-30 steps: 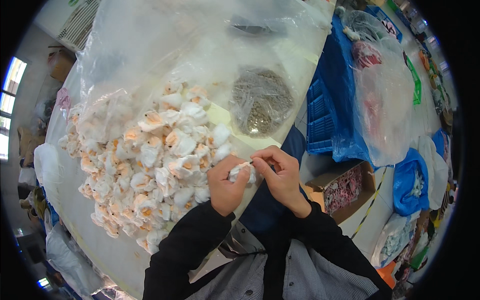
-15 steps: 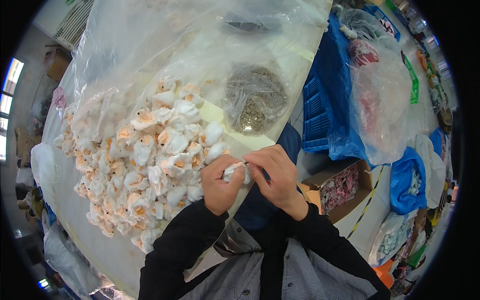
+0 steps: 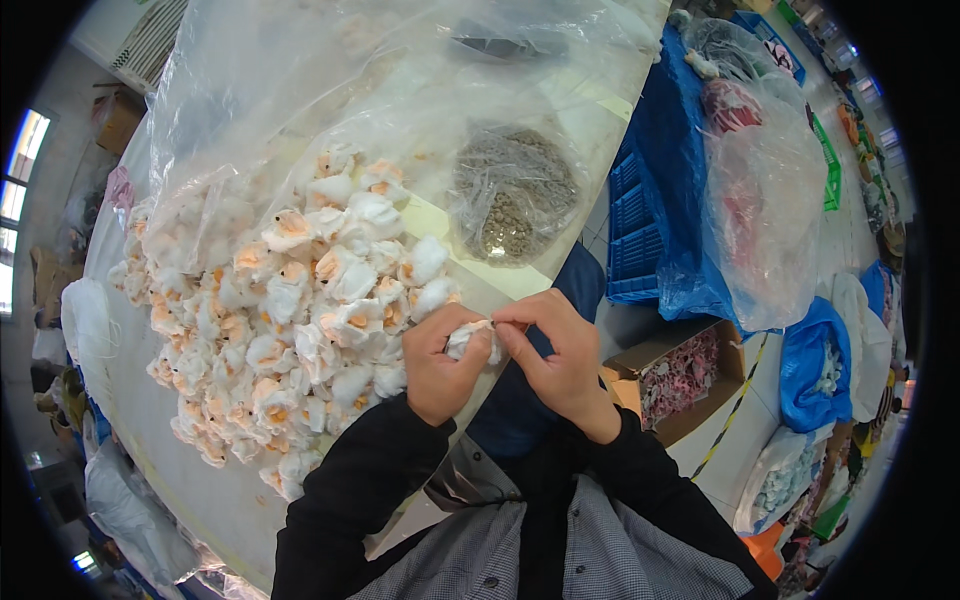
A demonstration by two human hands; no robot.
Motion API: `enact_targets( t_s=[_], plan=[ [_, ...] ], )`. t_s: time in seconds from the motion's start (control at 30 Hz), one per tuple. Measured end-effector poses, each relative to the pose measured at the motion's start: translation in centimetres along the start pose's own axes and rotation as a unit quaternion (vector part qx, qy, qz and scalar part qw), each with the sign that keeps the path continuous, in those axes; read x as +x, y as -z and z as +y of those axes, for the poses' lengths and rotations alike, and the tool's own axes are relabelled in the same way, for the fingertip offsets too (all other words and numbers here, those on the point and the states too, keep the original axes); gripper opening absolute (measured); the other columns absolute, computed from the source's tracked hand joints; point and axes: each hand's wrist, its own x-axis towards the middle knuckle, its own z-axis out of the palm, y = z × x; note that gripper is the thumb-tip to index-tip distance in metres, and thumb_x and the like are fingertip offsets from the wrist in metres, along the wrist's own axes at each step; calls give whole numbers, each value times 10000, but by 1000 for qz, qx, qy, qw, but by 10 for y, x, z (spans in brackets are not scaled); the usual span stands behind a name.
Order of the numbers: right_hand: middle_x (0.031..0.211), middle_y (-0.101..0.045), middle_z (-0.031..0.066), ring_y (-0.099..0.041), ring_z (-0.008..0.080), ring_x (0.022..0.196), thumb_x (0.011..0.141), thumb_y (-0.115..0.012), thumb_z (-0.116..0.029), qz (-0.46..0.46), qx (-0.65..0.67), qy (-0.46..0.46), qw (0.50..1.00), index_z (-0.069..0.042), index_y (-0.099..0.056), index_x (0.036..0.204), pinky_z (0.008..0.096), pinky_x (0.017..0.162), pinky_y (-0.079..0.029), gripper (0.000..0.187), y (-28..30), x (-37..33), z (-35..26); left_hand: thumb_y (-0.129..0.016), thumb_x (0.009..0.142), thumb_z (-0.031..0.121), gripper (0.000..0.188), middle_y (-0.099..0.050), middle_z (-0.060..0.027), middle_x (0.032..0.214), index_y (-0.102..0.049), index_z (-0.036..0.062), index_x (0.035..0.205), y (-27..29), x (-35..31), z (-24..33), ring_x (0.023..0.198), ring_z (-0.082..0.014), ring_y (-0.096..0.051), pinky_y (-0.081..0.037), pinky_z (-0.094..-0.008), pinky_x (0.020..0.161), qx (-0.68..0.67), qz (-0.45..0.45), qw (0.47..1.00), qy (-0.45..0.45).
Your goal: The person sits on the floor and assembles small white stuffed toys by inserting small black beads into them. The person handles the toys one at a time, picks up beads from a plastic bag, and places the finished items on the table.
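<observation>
My left hand [image 3: 438, 362] is closed around a small white fluffy plush piece [image 3: 466, 338] with a peach-tinted edge, near the table's right edge. Against that piece's upper right side, my right hand [image 3: 560, 350] pinches with thumb and forefinger. Whatever sits between those fingertips is too small to make out. Left of my hands spreads a big heap of similar plush pieces [image 3: 285, 345], white with peach patches, several showing small dark dots. Beyond my hands lies a clear plastic bag of small brownish-grey parts [image 3: 508, 228].
Clear plastic sheeting [image 3: 300, 80] covers the far part of the table [image 3: 130, 380]. On the floor to the right stand a blue crate [image 3: 632, 245] under plastic bags, a cardboard box [image 3: 700, 415] of pink pieces and a blue bag [image 3: 808, 380].
My right fingers have shifted slightly at the piece's edge, and a dark speck seen at their tips no longer shows. My left hand keeps its hold.
</observation>
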Motion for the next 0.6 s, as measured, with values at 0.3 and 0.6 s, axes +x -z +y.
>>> enact_targets(
  t_s=[0.3, 0.6],
  plan=[
    [1000, -690, 12, -617, 52, 900, 999, -700, -103, -91, 324, -263, 904, 20, -678, 1104, 218, 804, -500, 164, 13, 0, 12, -690, 850, 56, 84, -670, -122, 797, -709, -5, 904, 1, 0, 3, 693, -226, -655, -496, -317, 656, 53, -28, 998, -20],
    [973, -692, 21, -636, 67, 883, 982, -716, -91, -73, 345, -286, 891, 3, -686, 1078, 223, 777, -506, 138, 11, -4, 12, -711, 838, 54, 87, -670, -131, 799, -703, -4, 902, -1, -1, 2, 698, -255, -674, -512, -334, 645, 80, -35, 995, -38]
  ],
)
